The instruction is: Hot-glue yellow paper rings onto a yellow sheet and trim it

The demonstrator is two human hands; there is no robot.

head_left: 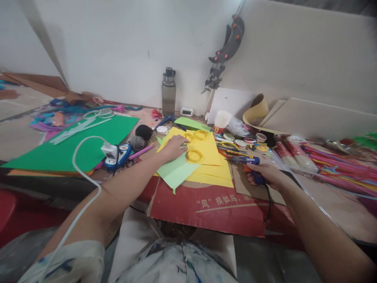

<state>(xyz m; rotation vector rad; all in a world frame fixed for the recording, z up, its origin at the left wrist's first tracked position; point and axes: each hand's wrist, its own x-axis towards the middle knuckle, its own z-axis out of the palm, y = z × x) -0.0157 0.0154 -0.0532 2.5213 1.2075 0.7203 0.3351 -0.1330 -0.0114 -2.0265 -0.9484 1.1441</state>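
Note:
My left hand is over the yellow paper, fingers bent and closed at the edge of a small yellow paper ring; the exact contact is partly hidden. Two more yellow rings, one behind and one nearer me, rest on the same sheet. Light green paper lies beneath my left wrist. Off to the right, my right hand grips a blue glue gun with an orange trigger, its nozzle pointing left toward the yellow paper.
Red cardboard covers the table's front edge. On the left are a green sheet, a blue-and-white power socket and its white cable. A bottle stands at the wall. Paint pots and pipe cleaners lie right.

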